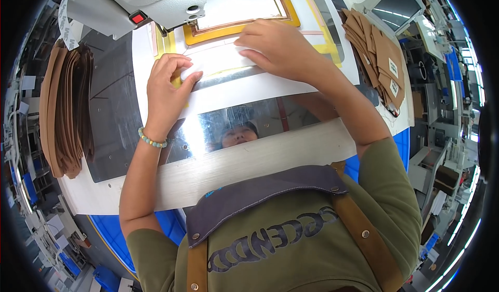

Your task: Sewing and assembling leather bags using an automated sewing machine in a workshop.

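A flat white sheet-like piece lies over a yellow-edged template, below a framed opening. At its left end my left hand curls, index finger and thumb closed round a white rounded edge. My right hand reaches over from the right, with index finger and thumb close together at the piece's other end. Just beyond both hands is a yellow rectangular frame with a brown inner border. How far the piece extends under my fingers is hidden.
A grey machine head with a red switch overhangs the upper left. Stacks of brown pieces stand left and right. A shiny metal plate lies nearer me. At the upper right is a screen.
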`<state>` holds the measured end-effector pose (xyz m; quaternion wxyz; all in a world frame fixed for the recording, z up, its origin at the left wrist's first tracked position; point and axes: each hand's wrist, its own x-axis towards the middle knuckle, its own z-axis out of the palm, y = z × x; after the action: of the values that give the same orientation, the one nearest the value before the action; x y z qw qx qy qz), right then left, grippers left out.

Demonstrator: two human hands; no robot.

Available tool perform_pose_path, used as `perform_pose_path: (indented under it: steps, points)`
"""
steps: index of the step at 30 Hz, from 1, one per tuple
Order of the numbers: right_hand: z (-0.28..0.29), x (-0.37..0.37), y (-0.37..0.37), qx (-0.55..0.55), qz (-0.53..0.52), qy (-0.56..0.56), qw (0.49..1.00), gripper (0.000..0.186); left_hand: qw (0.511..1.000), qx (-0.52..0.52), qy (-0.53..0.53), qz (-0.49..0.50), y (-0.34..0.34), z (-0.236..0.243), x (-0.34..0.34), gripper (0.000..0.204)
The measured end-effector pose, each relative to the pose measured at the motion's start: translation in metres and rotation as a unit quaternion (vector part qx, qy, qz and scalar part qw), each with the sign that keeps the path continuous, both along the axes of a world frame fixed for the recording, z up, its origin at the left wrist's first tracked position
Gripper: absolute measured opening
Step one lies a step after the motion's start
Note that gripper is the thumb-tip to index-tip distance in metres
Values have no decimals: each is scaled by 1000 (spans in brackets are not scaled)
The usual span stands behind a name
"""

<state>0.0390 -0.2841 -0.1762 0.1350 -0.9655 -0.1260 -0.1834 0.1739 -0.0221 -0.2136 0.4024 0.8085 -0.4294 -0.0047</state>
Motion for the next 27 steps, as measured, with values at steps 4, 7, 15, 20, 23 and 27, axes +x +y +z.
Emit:
perform_pose_path:
  steps: [4, 7, 15, 20, 23, 27]
  points:
    - [-21, 24, 12, 96, 55, -35, 993, 24, 997, -30, 71, -1, 0, 2, -3, 21]
    - [-30, 29, 21, 150, 37, -12, 988, 25, 996, -29, 82, 3, 0, 3, -3, 19]
    - [-33, 31, 17, 184, 48, 8, 982, 17, 998, -26, 47, -11, 0, 6, 2, 20]
    - [-4, 27, -14, 230, 31, 42, 972, 17, 999, -46, 13, -8, 11, 15, 24, 26]
    - [25, 31, -51, 371, -67, 124, 918, 19, 998, 22, -48, -28, 21, 18, 37, 26]
    - [44, 61, -105, 331, -112, 178, 920, 20, 976, 136, -150, -83, 4, 15, 33, 43]
